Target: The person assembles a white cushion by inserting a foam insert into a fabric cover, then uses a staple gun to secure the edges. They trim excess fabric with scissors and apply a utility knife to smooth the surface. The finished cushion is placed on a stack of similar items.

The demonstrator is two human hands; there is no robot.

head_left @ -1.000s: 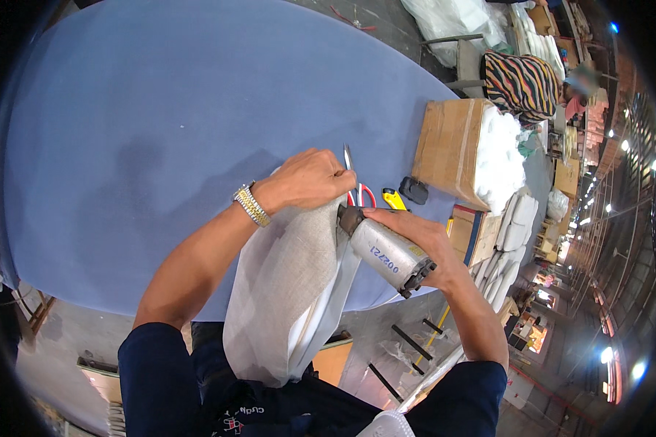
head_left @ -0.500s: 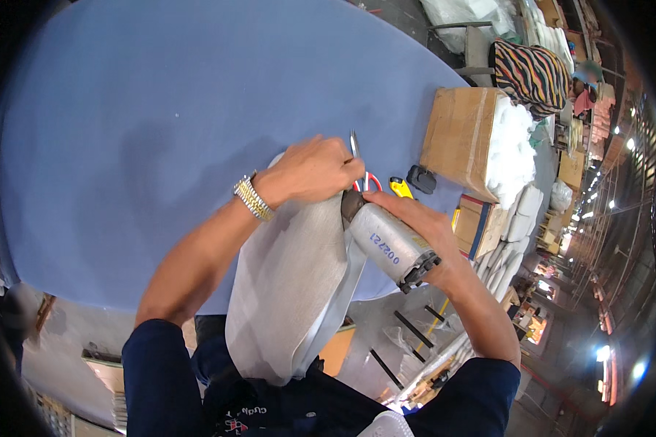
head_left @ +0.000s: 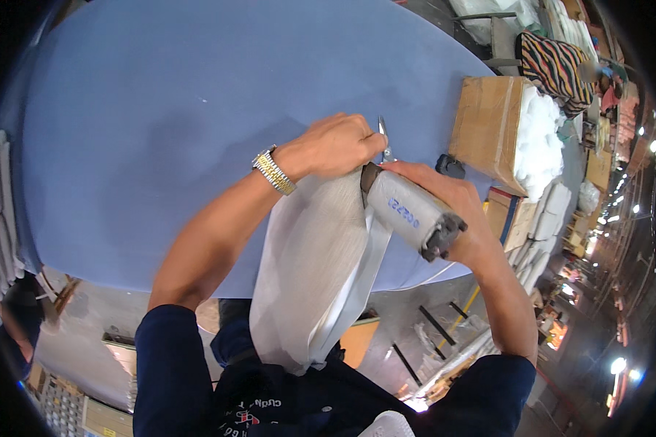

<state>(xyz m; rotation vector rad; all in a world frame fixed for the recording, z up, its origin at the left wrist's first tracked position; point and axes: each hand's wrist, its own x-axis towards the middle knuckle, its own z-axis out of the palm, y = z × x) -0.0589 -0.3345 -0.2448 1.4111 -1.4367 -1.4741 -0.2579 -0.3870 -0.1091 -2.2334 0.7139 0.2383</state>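
Mid-frame, pale fabric (head_left: 310,240) is being pinched by the left hand (head_left: 339,144) – seemingly to steady its edge – while a silver tool (head_left: 407,210) is being gripped by the right hand (head_left: 455,195).

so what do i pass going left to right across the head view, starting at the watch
wristwatch → left hand → silver cylindrical tool → cardboard box → white fluffy filling
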